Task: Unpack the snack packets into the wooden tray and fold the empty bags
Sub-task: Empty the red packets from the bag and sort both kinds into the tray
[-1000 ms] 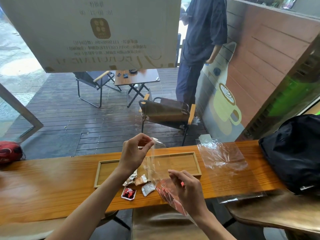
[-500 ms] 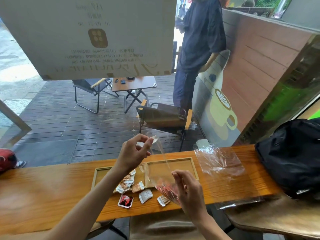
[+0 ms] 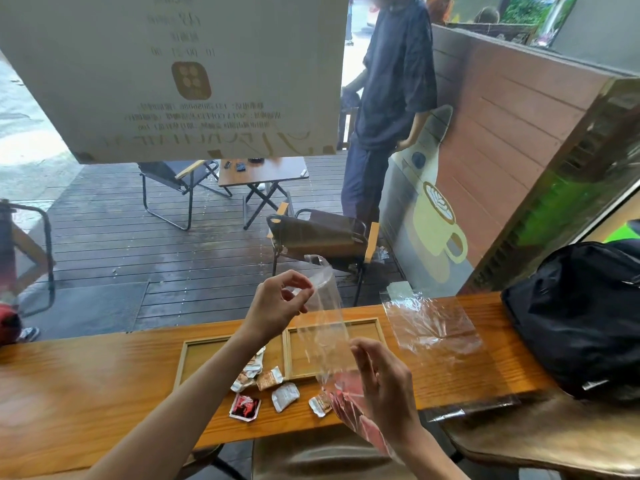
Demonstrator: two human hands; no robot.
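While packets point(image 3: 263, 389) lie at the table's point(image 3: 86, 386) near edge beside the tray point(image 3: 285, 348) | left hand point(image 3: 277, 308) pinches clear bag point(image 3: 329, 334) top | right hand point(image 3: 384, 386), fingers straight, touches its bottom | empty bag point(image 3: 433, 323) flat, right.

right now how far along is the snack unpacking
Partly done. Several snack packets are out, but most lie on the counter rather than in the wooden tray. In hand: the left hand pinches the clear bag, the right hand beside it. Left: traying packets, folding this and the flat bag.
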